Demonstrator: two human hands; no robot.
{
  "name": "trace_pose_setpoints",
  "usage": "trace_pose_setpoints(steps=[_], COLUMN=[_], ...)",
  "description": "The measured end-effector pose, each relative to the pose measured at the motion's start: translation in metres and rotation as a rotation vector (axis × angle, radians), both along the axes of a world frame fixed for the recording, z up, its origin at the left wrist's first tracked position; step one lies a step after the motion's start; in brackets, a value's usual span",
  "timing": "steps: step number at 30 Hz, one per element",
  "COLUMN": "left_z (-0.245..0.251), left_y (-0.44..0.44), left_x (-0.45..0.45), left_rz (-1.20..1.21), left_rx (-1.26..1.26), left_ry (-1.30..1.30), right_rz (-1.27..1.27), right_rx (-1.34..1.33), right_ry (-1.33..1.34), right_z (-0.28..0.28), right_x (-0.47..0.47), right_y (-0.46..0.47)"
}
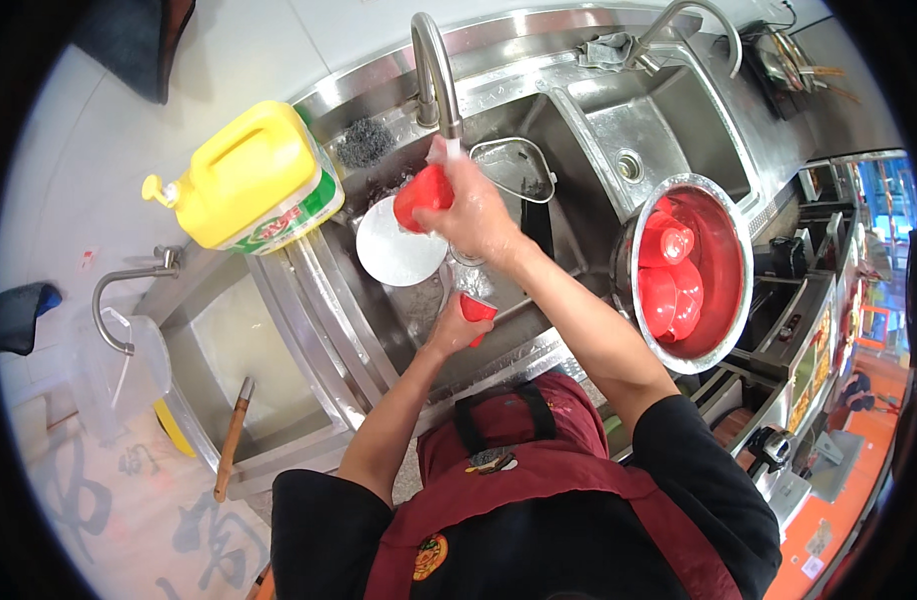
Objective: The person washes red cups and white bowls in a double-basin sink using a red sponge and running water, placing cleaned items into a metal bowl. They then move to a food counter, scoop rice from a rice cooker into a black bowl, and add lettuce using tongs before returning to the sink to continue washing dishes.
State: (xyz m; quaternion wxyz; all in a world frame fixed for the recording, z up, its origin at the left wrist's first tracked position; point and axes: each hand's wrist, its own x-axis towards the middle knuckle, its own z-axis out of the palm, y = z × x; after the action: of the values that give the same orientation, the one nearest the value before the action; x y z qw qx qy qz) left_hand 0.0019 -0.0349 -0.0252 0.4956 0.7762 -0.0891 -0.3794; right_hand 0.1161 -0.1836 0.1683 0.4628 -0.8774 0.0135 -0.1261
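Observation:
My right hand [470,206] grips a red cup [426,199] beneath the steel gooseneck faucet [436,67], with water running over the cup and fingers. A small red cup [479,309] is held in my left hand [452,330], lower down over the same steel sink basin [413,315]. Under the upper cup lies a round white plate or lid [402,247]. To the right of my right forearm, a steel bowl [736,277] holds several red cups or small bowls [666,240]. A wire-rimmed strainer [512,169] lies in the basin.
A yellow detergent jug [256,165] with a pump stands upper left, near a dark scouring pad [365,142]. The left basin [241,360] holds cloudy water, and a wooden-handled tool [233,442] leans on its rim. A second faucet [691,15] and a grey cloth [607,51] are beside the right basin [623,120].

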Motion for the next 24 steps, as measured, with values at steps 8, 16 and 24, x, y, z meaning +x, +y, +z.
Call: trace_pose_setpoints(steps=[8,16,24], left_z=[0.010,0.036,0.047], left_y=[0.026,0.042,0.037], left_x=[-0.012,-0.017,-0.009], left_rz=[0.071,0.286,0.286], left_rx=[0.026,-0.150,-0.223], left_ry=[0.090,0.341,0.450], right_rz=[-0.300,-0.060,-0.212], right_rx=[1.404,2.112,0.495], right_ry=[0.123,0.308,0.210], right_z=[-0.022,-0.093,-0.039], right_x=[-0.021,-0.040,0.020], right_y=[-0.033,-0.001,0.013])
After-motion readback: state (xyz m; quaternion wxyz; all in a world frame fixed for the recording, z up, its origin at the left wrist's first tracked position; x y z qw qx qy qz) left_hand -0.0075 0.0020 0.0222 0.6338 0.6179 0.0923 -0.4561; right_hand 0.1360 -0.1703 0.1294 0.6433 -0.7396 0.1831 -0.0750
